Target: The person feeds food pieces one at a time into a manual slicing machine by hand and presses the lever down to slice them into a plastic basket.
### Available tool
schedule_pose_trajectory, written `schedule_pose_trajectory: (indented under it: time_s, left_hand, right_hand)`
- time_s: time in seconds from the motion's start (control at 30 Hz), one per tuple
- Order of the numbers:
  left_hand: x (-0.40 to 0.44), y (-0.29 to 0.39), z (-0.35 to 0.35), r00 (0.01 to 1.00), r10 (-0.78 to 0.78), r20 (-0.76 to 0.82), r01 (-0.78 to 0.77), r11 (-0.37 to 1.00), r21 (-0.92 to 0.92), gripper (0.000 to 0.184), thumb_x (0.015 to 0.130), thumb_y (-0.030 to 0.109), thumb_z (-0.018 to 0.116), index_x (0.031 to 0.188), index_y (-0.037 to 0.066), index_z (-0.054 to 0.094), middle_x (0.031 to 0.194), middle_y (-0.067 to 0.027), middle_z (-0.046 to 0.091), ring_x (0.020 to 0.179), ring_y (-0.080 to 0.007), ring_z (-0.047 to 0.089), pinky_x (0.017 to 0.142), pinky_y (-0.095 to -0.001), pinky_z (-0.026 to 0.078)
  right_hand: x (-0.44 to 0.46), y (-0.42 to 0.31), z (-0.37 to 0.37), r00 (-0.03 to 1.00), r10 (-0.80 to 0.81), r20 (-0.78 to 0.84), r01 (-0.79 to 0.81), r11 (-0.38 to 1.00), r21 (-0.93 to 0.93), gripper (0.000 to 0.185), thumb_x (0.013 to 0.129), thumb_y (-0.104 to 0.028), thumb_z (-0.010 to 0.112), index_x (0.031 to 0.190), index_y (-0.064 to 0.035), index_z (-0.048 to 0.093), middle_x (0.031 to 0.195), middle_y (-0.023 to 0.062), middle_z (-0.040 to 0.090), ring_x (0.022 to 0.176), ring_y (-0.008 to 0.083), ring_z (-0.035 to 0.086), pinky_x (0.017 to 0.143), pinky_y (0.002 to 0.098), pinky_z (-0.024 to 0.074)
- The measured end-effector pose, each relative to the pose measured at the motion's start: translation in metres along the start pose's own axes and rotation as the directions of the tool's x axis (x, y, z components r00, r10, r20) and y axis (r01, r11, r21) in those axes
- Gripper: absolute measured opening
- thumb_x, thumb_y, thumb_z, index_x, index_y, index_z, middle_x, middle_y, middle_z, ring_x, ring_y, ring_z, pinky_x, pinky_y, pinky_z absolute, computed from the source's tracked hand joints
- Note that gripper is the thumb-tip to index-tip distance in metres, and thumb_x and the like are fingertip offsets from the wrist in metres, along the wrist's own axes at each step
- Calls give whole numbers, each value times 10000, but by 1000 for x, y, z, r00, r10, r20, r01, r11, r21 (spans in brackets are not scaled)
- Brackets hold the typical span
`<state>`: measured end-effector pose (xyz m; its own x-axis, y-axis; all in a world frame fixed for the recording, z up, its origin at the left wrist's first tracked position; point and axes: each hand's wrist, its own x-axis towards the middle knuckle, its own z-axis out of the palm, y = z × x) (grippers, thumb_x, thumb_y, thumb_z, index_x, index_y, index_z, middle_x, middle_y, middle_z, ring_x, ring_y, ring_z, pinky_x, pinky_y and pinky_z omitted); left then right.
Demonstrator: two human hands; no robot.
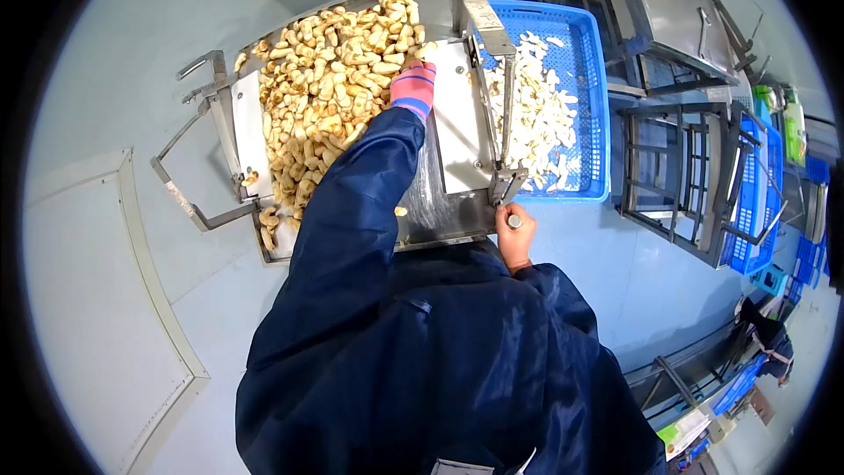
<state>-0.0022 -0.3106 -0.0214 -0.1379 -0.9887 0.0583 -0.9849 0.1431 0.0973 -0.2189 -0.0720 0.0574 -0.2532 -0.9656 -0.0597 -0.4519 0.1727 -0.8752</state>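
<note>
My left hand (413, 88), in a pink and blue striped glove, is at the right edge of a heap of pale mushrooms (325, 88). Its fingers are curled round a mushroom (425, 52), mostly covered by the hand, beside a white cutting board (459, 123). My bare right hand (517, 237) is wrapped round the handle (514, 222) of a long hinged cutter (507, 105). This metal arm runs along the board's right edge; the blade itself is hard to make out. Past it, a blue basket (598, 105) holds pale cut slices (536, 105).
The heap lies on a steel table (431, 185) with a second white board (250, 127) and a metal bracket arm (215, 88) at its left. Metal frames (677, 176) and a steel cart (677, 9) stand at right. Blue crates (756, 202) are farther right.
</note>
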Motion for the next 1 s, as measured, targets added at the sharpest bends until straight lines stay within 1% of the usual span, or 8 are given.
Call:
schedule_pose_trajectory:
  time_s: [0.2,0.23,0.3,0.37,0.43,0.57,0.67,1.0]
  left_hand:
    - [-26,-1,-34,930,-367,-20,296,781,-550,245,790,123,542,1012,19,550,925,-157,627,796,-284,612,702,-352,495]
    - [-32,0,-41,768,-435,471,611,276,-742,280,818,90,544,1086,10,523,939,-147,623,759,-235,614,663,-328,522]
    - [-57,12,-4,690,-308,655,458,-515,-725,273,828,30,542,1099,10,517,908,-127,620,669,-195,608,586,-319,543]
    - [-84,56,-12,694,-196,693,413,-680,-605,367,856,31,515,1216,32,441,972,-151,595,755,-237,609,683,-361,567]
    - [-96,98,-12,723,-198,662,467,-566,-680,340,867,25,515,1201,33,452,933,-120,594,725,-213,603,642,-324,552]
    - [-100,117,-12,827,-339,447,519,157,-840,311,810,27,610,1110,41,530,815,-48,590,657,-136,556,575,-267,464]
    - [-100,116,-24,865,-374,334,454,300,-839,328,791,31,633,1106,69,550,778,-35,580,646,-132,532,599,-268,451]
    - [-91,110,-22,861,-278,426,493,248,-834,379,778,50,639,1139,129,556,767,-70,611,658,-188,567,598,-327,463]
  right_hand:
    - [1,-3,-3,1000,6,21,-6,1000,-15,227,782,-115,635,615,-26,509,519,154,499,440,305,479,458,353,388]
    - [0,-4,-2,1000,5,27,-4,1000,-30,229,784,-123,634,617,-26,511,524,156,503,452,309,493,467,356,395]
    - [1,-3,-3,999,5,40,-2,998,-67,234,789,-140,633,622,-25,515,532,159,512,477,318,521,487,363,407]
    - [2,-9,-6,998,44,55,-40,997,-64,238,792,-153,631,626,-24,518,542,161,521,498,323,537,503,370,414]
    - [4,-21,-9,997,54,49,-51,996,-67,238,792,-154,631,627,-24,519,546,163,524,501,326,539,504,373,414]
    - [9,-44,-16,999,36,30,-34,996,-80,228,787,-130,634,625,-21,515,542,167,515,475,328,519,475,372,404]
    - [11,-45,-16,999,37,29,-35,998,-51,227,782,-117,639,623,-19,510,534,171,503,462,331,504,458,368,396]
    - [8,-21,-6,1000,-8,-7,8,1000,-23,225,785,-108,641,622,-8,521,502,143,468,436,141,412,456,335,382]
